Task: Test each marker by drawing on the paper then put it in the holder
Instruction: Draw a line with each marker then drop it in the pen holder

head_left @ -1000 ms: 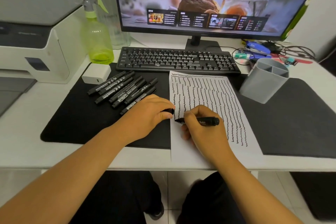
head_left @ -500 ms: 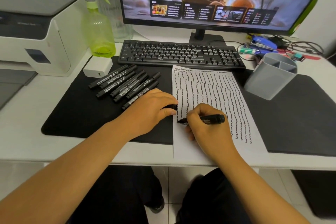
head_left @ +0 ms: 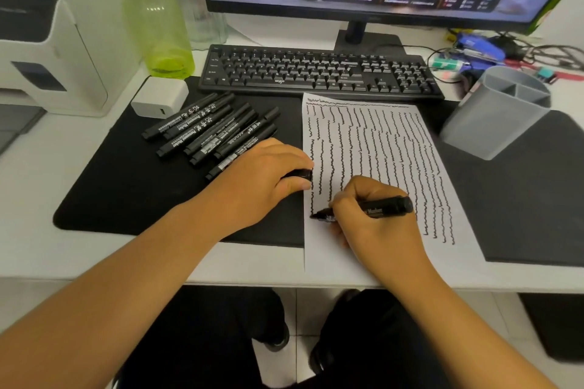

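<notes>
black marker (head_left: 373, 208) pinched in the right hand (head_left: 376, 218) grip, tip on the paper (head_left: 395, 174) at its left edge, centre frame, adding a wavy test line. left hand (head_left: 262, 180) closed on what looks like the cap (head_left: 300, 174), pressing beside the sheet, likely to steady it. spare markers (head_left: 215, 133) fanned on the black mat, left of centre. grey holder (head_left: 496, 110), upper right on the tabletop, looks empty.
</notes>
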Tool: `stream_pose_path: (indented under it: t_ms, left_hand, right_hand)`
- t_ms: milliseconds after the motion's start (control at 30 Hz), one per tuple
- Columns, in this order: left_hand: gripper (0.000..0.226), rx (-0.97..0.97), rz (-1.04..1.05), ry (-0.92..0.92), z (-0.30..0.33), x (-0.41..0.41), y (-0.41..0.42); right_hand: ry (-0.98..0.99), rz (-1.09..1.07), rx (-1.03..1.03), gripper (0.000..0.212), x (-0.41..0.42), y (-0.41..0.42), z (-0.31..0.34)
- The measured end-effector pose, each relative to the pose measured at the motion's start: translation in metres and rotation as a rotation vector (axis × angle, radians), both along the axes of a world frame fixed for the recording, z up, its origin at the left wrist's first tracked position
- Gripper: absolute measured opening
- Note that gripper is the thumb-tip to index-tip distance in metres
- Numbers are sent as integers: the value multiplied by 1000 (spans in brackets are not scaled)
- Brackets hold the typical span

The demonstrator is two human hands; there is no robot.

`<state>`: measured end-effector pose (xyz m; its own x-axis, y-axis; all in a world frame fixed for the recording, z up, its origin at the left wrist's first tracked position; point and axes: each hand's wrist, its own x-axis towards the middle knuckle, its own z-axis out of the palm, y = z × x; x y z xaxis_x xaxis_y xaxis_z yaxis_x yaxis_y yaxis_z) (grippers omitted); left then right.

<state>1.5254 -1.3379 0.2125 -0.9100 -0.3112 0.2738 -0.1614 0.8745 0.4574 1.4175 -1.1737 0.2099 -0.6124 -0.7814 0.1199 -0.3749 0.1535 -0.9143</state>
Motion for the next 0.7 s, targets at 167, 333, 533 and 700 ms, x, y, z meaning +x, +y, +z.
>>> stream_pose_path:
  t_ms: [167, 333, 533, 700]
  left_hand:
    - [37, 2, -20, -14, -1, 1, -2]
    - [35, -17, -52, 120, 5, 4, -2]
    - [31, -58, -115, 200, 7, 4, 2]
    - [31, -59, -141, 190, 8, 5, 3]
  right_hand:
    - [-188, -91, -204, 21, -8, 3, 12]
    - [-249, -205, -319, 19, -19, 3, 27]
    - [-208, -135, -267, 21, -10, -4, 25]
    - [-222, -86, -253, 26, -9, -6, 24]
